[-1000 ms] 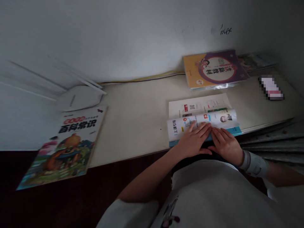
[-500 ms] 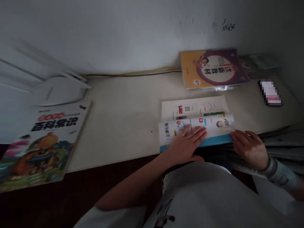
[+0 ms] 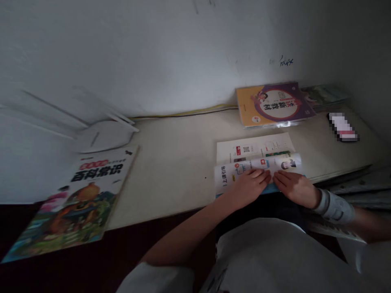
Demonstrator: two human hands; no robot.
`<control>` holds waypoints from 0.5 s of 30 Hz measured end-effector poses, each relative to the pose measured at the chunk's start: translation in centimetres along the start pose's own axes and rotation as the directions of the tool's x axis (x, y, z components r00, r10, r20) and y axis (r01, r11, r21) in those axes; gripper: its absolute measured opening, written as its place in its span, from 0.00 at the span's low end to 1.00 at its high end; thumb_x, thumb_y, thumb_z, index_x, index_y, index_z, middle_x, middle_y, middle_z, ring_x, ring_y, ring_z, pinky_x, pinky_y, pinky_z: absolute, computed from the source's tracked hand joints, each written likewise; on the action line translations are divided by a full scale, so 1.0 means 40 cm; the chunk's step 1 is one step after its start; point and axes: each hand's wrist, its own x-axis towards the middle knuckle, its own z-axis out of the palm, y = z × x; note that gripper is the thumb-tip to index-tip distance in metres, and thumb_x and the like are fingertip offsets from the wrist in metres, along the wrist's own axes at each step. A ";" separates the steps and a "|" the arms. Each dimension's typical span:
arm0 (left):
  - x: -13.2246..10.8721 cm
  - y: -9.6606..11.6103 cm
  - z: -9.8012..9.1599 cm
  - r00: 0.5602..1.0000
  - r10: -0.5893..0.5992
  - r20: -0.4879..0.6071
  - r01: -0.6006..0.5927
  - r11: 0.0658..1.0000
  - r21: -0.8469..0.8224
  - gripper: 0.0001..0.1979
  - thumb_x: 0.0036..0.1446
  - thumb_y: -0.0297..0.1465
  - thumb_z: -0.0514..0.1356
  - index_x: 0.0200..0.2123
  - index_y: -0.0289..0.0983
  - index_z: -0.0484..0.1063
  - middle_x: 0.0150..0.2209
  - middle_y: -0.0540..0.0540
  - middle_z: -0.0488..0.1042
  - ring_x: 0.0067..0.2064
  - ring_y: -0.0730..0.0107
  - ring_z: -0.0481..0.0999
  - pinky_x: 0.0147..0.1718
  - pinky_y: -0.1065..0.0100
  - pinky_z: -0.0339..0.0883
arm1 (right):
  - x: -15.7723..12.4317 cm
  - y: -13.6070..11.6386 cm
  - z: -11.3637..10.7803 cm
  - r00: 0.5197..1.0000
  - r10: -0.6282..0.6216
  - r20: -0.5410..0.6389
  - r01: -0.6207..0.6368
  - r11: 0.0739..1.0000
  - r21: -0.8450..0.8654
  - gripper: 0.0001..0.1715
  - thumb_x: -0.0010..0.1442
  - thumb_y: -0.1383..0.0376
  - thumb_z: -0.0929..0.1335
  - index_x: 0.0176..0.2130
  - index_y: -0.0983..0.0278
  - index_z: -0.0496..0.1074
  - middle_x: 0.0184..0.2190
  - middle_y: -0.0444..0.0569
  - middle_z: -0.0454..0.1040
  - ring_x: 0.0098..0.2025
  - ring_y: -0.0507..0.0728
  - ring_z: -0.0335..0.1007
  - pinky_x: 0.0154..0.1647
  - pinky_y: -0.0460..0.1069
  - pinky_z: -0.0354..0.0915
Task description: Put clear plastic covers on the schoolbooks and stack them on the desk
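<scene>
An open book [image 3: 232,173] lies at the desk's front edge, its near page curling upward and a blue strip showing along the bottom. My left hand [image 3: 252,185] rests flat on that near page, fingers stretched toward the middle. Beside it, my right hand [image 3: 295,188] lies on the same page with its fingers extended, pointing left. The fingertips of both hands almost meet. Neither hand grips anything that I can see. A grey band [image 3: 334,206] is round my right wrist.
A yellow and purple book [image 3: 279,105] lies against the wall, with other books [image 3: 326,95] to its right. A phone [image 3: 342,127] sits at the right. At the left are a colourful picture book [image 3: 88,199] and a white lamp-like base [image 3: 105,136]. Cables [image 3: 183,112] run along the wall.
My right hand has moved left from the book's right corner onto the page, close to my left hand. My left hand has shifted slightly over the page. The camera view has tilted.
</scene>
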 end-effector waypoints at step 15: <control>0.051 -0.032 -0.103 0.975 -0.045 -0.217 0.086 0.980 0.182 0.13 0.61 0.20 0.50 0.44 0.26 0.72 0.41 0.34 0.79 0.39 0.63 0.80 0.35 0.66 0.72 | 0.093 0.056 -0.090 0.992 0.018 -0.122 -0.036 0.988 -0.148 0.16 0.64 0.73 0.59 0.34 0.66 0.75 0.27 0.50 0.74 0.27 0.53 0.67 0.30 0.50 0.58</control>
